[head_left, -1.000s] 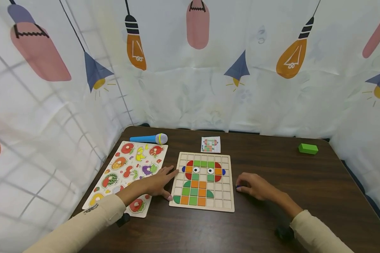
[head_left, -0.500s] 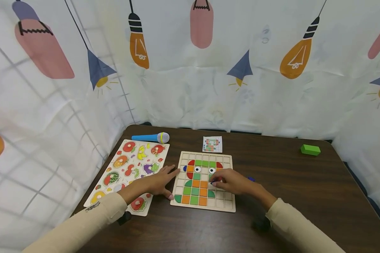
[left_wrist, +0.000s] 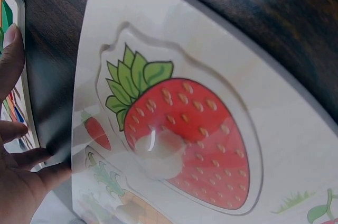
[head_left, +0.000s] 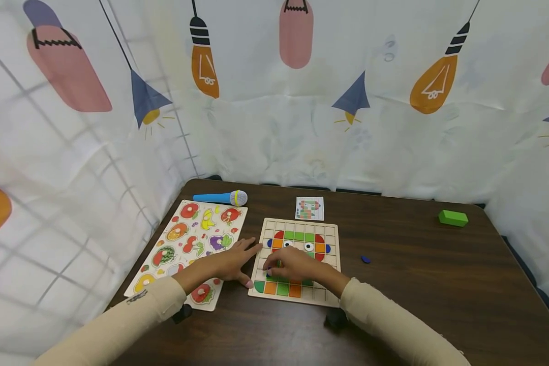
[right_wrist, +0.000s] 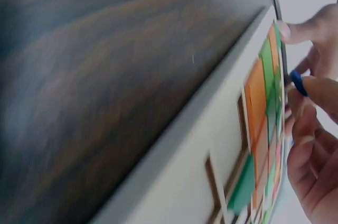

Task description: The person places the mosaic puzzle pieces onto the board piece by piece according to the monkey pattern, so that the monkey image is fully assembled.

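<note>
My right hand (head_left: 293, 264) is over the left-middle part of a wooden grid board (head_left: 327, 300) and pinches a small blue tile (right_wrist: 298, 83) between thumb and fingertips. Green, orange, red and blue tiles fill part of the grid, with two eye tiles near the top; the hand covers some of them. My left hand (head_left: 232, 260) has its fingers spread, thumb and fingertips at the board's left edge. On the table, right of the board, lies another small blue tile (head_left: 365, 260).
A fruit puzzle board (head_left: 169, 272) lies under the left forearm. Behind it is a blue toy microphone (head_left: 219, 198). A printed pattern card (head_left: 309, 208) sits beyond the grid board, and a green block (head_left: 453, 218) stands at the far right of the table (head_left: 407, 305).
My right hand has picked up a blue tile from the table beside the board and carried it left across the grid. The left hand stays at the board's edge.
</note>
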